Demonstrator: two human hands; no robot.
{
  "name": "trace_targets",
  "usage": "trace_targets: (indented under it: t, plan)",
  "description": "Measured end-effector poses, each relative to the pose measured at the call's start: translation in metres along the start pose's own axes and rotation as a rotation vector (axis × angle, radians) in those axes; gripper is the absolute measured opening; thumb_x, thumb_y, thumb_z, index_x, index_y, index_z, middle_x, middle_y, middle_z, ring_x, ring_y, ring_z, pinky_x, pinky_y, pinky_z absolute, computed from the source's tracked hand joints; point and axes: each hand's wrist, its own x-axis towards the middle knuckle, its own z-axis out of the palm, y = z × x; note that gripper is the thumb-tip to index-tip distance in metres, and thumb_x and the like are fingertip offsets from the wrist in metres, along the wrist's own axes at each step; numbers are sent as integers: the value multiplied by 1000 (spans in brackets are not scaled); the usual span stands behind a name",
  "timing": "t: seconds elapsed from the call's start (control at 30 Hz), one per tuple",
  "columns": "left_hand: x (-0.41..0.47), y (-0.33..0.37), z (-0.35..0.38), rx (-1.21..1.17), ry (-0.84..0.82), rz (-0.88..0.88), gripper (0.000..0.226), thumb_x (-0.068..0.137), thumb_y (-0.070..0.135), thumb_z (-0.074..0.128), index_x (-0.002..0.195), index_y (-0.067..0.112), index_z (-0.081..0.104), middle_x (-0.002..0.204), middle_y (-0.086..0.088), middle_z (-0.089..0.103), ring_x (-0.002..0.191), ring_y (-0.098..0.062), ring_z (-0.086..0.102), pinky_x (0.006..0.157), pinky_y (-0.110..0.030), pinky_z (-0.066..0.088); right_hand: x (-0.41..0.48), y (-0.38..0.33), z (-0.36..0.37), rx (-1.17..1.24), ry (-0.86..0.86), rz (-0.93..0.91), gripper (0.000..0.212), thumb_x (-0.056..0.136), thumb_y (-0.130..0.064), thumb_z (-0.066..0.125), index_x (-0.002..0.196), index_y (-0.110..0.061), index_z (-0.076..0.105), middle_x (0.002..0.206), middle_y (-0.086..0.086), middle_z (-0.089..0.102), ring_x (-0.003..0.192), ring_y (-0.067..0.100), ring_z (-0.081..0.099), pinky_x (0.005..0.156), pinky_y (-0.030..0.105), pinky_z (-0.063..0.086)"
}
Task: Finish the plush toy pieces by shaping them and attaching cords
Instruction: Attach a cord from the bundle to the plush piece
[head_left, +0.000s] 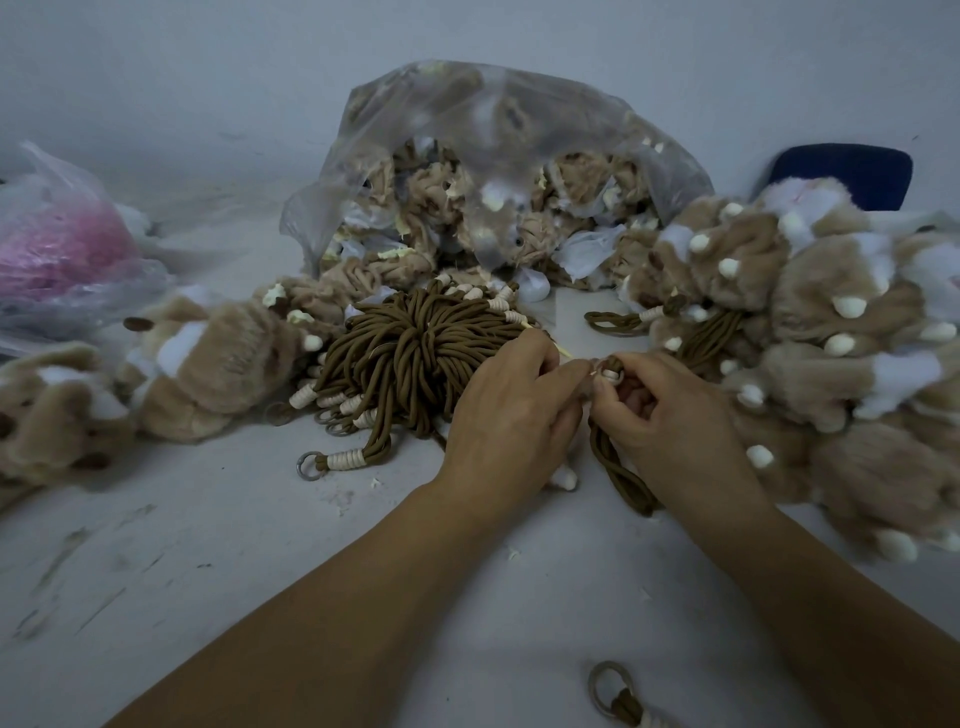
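My right hand grips a twisted brown cord near its ringed top end; the cord's loop hangs down to the white table. My left hand meets it from the left, fingertips pinching at the cord's top, where a thin pale stick pokes out. A small plush part with a white tip lies under my left hand, mostly hidden. A big bundle of brown cords with white wraps and metal rings lies just behind my left hand.
A clear bag of tan plush pieces stands at the back. Finished tan plush pieces are heaped at right and left. A bag with pink material is far left. A loose ringed cord lies near the front edge.
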Motion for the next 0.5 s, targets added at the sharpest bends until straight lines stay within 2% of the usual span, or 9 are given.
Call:
trace_targets:
  t: [0.17, 0.4, 0.5]
  plan:
    - [-1, 0, -1, -7, 7, -16, 20, 87, 2, 65, 105, 2, 74, 83, -16, 52, 67, -26, 46, 53, -38, 40, 0, 1, 1, 1, 6, -8, 28, 83, -32, 54, 88, -8, 65, 74, -2, 51, 68, 17, 49, 65, 39, 46]
    - [-1, 2, 0, 5, 53, -11, 21, 83, -3, 69, 102, 1, 75, 81, -17, 54, 63, -27, 50, 50, -35, 41, 2, 6, 4, 31, 11, 17, 22, 83, -30, 56, 84, -10, 64, 73, -3, 52, 69, 17, 50, 67, 44, 47]
    - [-1, 1, 0, 17, 46, -13, 16, 86, 1, 67, 100, 2, 74, 81, -15, 53, 64, -25, 48, 50, -34, 39, 1, 4, 4, 19, 1, 9, 24, 83, -31, 55, 86, -9, 64, 74, -3, 52, 69, 16, 49, 67, 40, 46]
